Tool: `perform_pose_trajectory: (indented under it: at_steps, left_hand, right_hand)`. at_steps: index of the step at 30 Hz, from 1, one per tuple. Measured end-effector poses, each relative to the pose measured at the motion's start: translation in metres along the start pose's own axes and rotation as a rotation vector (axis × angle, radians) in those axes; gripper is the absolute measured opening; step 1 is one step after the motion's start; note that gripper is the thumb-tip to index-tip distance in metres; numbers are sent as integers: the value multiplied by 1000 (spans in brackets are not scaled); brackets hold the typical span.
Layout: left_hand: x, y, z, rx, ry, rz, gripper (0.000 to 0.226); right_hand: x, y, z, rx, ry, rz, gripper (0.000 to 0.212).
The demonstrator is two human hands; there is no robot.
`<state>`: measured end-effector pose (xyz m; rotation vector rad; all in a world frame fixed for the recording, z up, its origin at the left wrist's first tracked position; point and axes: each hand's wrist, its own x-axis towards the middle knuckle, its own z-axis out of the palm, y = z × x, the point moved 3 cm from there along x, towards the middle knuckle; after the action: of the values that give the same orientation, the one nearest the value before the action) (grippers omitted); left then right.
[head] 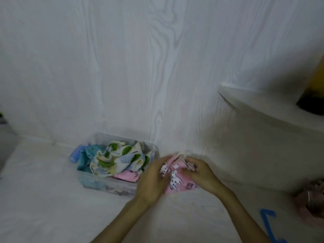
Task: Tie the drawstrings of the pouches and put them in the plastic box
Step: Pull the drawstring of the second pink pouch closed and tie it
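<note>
A pink pouch (177, 179) printed with white animals sits on the white table between both hands, just right of the plastic box. My left hand (152, 179) grips its left side. My right hand (201, 174) pinches its gathered top, where a pale drawstring (180, 155) sticks up. The clear plastic box (156, 149) stands against the wall and holds several pouches: a white one with green leaves (119, 158), a teal one (87, 158) and a pink one (126, 177). The frame is motion-blurred, so finger detail is unclear.
A white wood-grain wall (140, 67) rises right behind the box. A white rounded shelf (263, 106) juts out at right with a dark and yellow object (313, 95) on it. Pinkish items (310, 202) lie at the far right, and blue tape marks (268, 223) lie on the table.
</note>
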<state>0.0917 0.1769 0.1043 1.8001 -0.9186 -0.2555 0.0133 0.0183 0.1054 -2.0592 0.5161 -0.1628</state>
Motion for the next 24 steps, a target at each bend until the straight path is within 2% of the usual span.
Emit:
perform_pose_trajectory:
  at_steps: [2, 5, 7, 9, 11, 13, 14, 15, 17, 19, 24]
  left_hand:
    - [13, 13, -44, 75, 86, 37, 51]
    - [28, 7, -109, 151, 199, 21, 51]
    - [33, -11, -145, 263, 290, -26, 46]
    - [35, -40, -169, 480, 312, -19, 32]
    - [36, -72, -169, 696, 127, 43, 34]
    - [38, -105, -161, 855, -179, 25, 78]
    - [40, -119, -163, 893, -306, -65, 100]
    - [43, -132, -168, 902, -448, -200, 108]
    - [47, -150, -174, 941, -586, -336, 83]
    - [54, -161, -180, 932, -633, -378, 66]
    - [62, -160, -184, 923, -669, -362, 59]
  right_hand:
    - [20, -36, 12, -17, 55, -66, 22]
    - [43, -84, 50, -68, 194, -238, 45]
    - [53, -98, 86, -277, 311, -392, 50]
    - [67, -100, 131, -539, 305, -429, 67]
    - [78, -94, 169, -674, 136, -286, 73]
    - [90, -88, 190, -688, -58, -118, 66]
    - [95, -91, 195, -704, -113, -94, 63]
    - [101, -94, 200, -728, -169, -76, 62]
    - [110, -95, 205, -686, -259, -45, 66]
    - [119, -91, 211, -601, -295, 14, 69]
    - [134, -94, 214, -453, -322, 62, 69]
